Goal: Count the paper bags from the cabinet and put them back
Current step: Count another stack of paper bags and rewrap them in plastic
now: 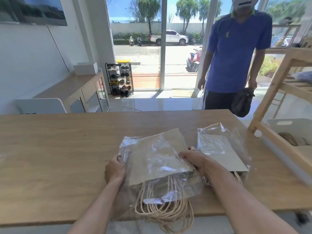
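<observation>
A stack of brown paper bags [152, 168] in a clear plastic wrapper lies flat on the wooden table [59, 149], its twine handles [165, 210] hanging over the near edge. My left hand [115, 169] grips the stack's left side. My right hand [194, 160] holds its right edge and the plastic. A second wrapped stack of paper bags [222, 151] lies just to the right, touching nothing but the table.
A person in a blue shirt [236, 53] stands beyond the table's far right corner, holding a black bag [242, 103]. A wooden rack [283, 85] stands at the right with a white bin [293, 129] of twine-handled items. A low cabinet [84, 95] lines the left wall.
</observation>
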`<state>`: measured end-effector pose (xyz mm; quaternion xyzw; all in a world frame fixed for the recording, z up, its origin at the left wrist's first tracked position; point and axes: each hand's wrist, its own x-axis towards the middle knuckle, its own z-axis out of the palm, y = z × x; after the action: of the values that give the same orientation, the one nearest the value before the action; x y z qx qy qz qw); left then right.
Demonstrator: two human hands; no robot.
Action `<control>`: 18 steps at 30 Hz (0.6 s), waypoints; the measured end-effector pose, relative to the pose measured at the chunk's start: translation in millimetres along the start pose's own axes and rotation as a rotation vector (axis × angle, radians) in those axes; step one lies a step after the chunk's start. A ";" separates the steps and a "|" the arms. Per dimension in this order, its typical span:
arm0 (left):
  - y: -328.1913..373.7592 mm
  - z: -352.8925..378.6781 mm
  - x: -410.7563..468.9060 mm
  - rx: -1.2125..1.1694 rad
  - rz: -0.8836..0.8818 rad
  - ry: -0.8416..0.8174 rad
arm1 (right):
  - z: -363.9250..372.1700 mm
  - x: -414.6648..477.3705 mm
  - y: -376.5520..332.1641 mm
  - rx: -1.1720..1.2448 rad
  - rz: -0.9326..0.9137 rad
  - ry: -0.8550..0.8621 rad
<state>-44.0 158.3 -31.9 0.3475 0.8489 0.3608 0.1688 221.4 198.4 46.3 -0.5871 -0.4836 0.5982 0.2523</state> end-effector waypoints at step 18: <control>-22.1 9.4 -27.4 0.342 0.565 -0.567 | -20.9 -9.6 -48.1 -0.201 0.029 0.024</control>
<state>-30.1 132.5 -53.4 0.6745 0.6880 0.1372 0.2299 230.2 215.4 96.0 -0.6235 -0.5294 0.5432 0.1892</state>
